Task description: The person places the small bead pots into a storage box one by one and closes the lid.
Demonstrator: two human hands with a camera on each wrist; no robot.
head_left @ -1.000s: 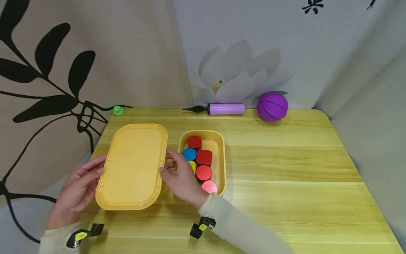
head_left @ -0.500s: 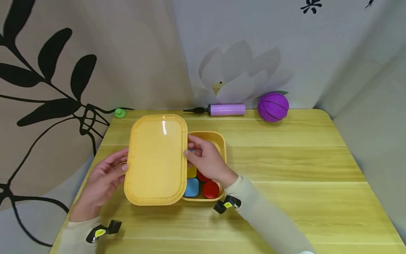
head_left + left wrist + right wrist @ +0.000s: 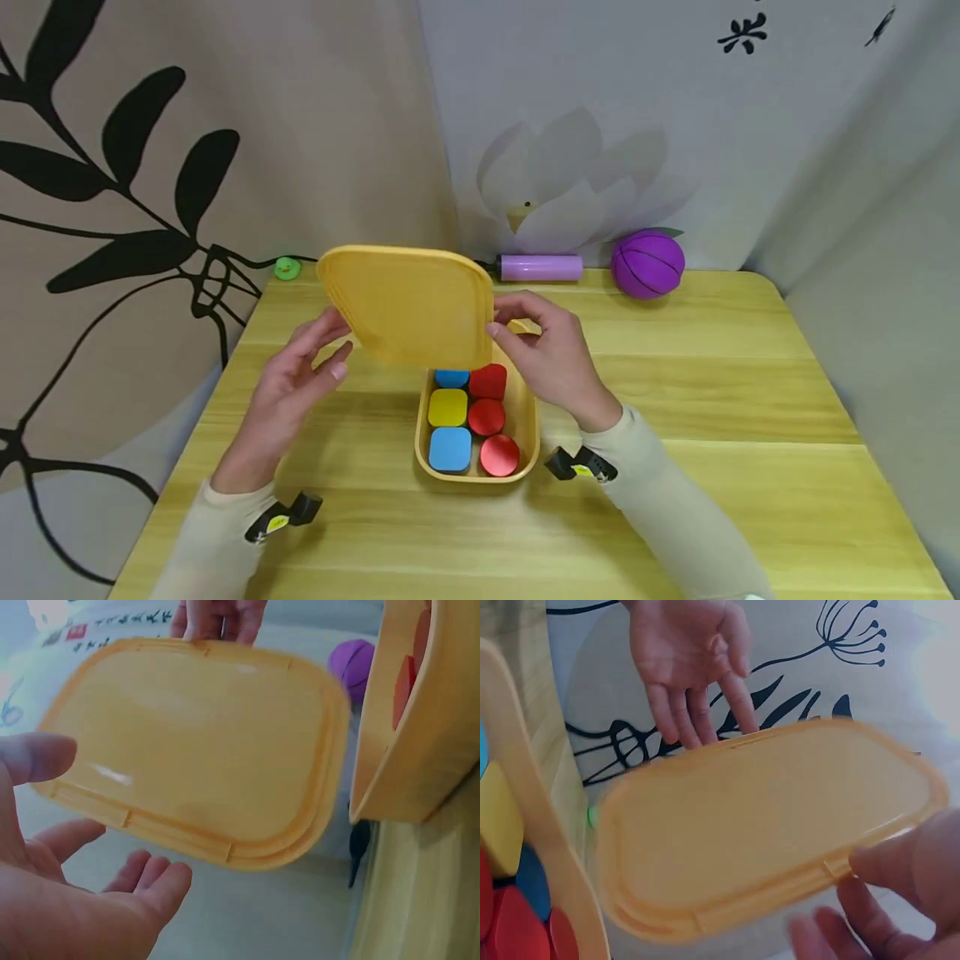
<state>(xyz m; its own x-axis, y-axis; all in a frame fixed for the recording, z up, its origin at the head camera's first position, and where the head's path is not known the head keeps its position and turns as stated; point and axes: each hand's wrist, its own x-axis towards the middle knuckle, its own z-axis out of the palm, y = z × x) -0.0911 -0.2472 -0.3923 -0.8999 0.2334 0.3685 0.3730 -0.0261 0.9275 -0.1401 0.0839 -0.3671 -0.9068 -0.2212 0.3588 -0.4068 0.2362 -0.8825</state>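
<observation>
A yellow lid [image 3: 420, 308] is raised and tilted above the far part of a yellow box [image 3: 531, 425]. My right hand [image 3: 551, 354] pinches the lid's right edge between thumb and fingers. At the lid's left edge my left hand [image 3: 296, 387] is open, its thumb and fingers spread apart; in the left wrist view a gap shows between the fingertips and the lid [image 3: 195, 750]. Inside the box lie coloured blocks, among them a yellow block [image 3: 447, 408], a light blue block [image 3: 450, 450] and a red round block [image 3: 499, 456]. The lid hides the box's far left part.
Along the back edge of the wooden table [image 3: 675, 508] are a green rubber duck [image 3: 287, 267], a purple hand pump [image 3: 542, 267] partly behind the lid, and a purple ball [image 3: 648, 264]. A printed curtain [image 3: 337, 125] hangs right behind them.
The lid has moved right from beside the box to over its far part and tipped up. Both hands moved right with it; the left hand's fingers have come off the lid's edge.
</observation>
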